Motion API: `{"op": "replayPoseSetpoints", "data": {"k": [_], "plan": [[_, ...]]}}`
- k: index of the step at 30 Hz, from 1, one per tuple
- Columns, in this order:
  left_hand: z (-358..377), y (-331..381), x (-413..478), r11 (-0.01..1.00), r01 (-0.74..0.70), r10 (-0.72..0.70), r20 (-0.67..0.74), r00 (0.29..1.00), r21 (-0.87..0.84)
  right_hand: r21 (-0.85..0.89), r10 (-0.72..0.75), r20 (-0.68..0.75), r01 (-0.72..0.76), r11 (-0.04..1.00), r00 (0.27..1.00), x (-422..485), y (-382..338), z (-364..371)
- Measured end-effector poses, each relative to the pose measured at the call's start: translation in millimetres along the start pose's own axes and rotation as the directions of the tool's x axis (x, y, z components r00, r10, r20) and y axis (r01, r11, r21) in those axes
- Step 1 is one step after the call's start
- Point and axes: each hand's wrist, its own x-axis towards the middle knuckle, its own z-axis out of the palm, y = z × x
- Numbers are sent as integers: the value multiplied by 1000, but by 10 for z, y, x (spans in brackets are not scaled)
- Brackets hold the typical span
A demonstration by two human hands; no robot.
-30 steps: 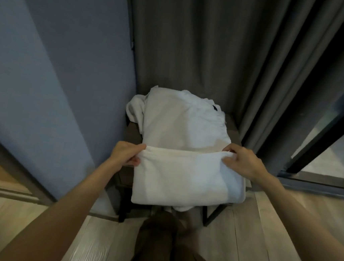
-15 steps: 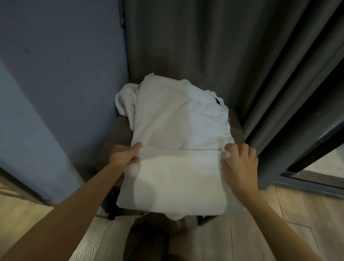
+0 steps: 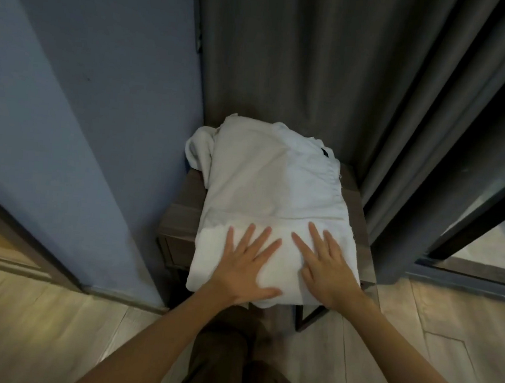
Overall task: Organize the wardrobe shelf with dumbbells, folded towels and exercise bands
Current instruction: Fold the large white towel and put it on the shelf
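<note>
Left hand (image 3: 246, 268) and right hand (image 3: 325, 268) flat, fingers spread, gripping nothing, atop white towel (image 3: 272, 199) on dark stool (image 3: 182, 215). Blue wall (image 3: 100, 101) left of stool; grey curtain (image 3: 317, 59) behind.

Your towel (image 3: 275, 199) hides most of the table (image 3: 182, 215) top (its legs mostly unseen too).

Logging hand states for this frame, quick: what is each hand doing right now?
Left hand: open, flat on the folded white towel, gripping nothing.
Right hand: open, fingers spread, pressed flat on the same towel, gripping nothing.
</note>
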Motion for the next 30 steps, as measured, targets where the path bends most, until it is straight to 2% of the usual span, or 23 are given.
{"op": "replayPoseSetpoints", "data": {"k": [4,7,9,12,17,22,25,27,30], "plan": [[114,-225,-135,993,-70,72,-23,997,94,-13,-51,22,51,999,998,-114,148,105],[115,-346,-216,994,-61,74,-141,987,90,-3,-79,50,79,997,996,-109,213,135],[136,-411,-269,991,-69,89,-188,978,110,-59,-102,61,105,993,993,-117,231,169],[120,-444,-329,987,-67,89,-150,985,144,-129,-89,38,93,987,995,-160,241,250],[-44,-370,-386,991,6,-3,-21,1000,134,-85,-49,-72,42,996,996,-250,224,332],[-219,-338,-465,997,36,-33,-45,998,66,-57,-24,1,24,998,1000,-296,253,125],[-343,-405,-504,993,90,-95,71,993,74,-43,-12,26,13,999,1000,-351,257,-29],[-442,-451,-548,993,112,-115,103,988,32,-52,-18,-55,16,999,998,-401,256,-134],[-661,-499,-622,994,104,-103,38,994,-38,-73,-41,-151,30,997,988,-471,217,-333]]}}
